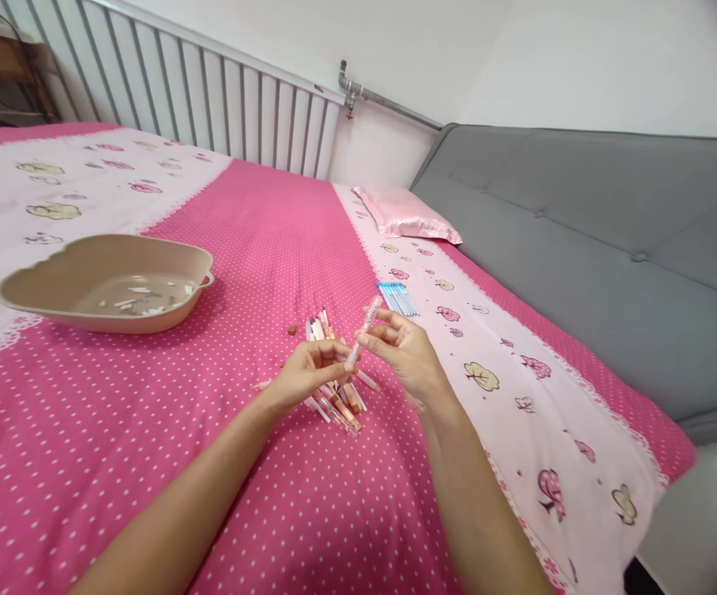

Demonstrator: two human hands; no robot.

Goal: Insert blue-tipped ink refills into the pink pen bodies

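Note:
Between my two hands is a slim pale pink pen (371,312), tilted with its upper end to the right. My left hand (315,368) pinches its lower end. Higher up, the thumb and fingers of my right hand (405,351) are closed on the same pen. A loose pile of pink, white and orange-brown pens (349,405) lies on the bedspread under and around my left hand, which partly hides it. Just beyond my right hand, several blue pens (397,297) lie side by side in a row.
A beige plastic basin (104,322) with small white and grey pieces inside stands on the pink dotted bedspread (259,223) to the left. A pink pillow (405,213) lies near the grey headboard (581,207). A white radiator (235,99) runs along the wall.

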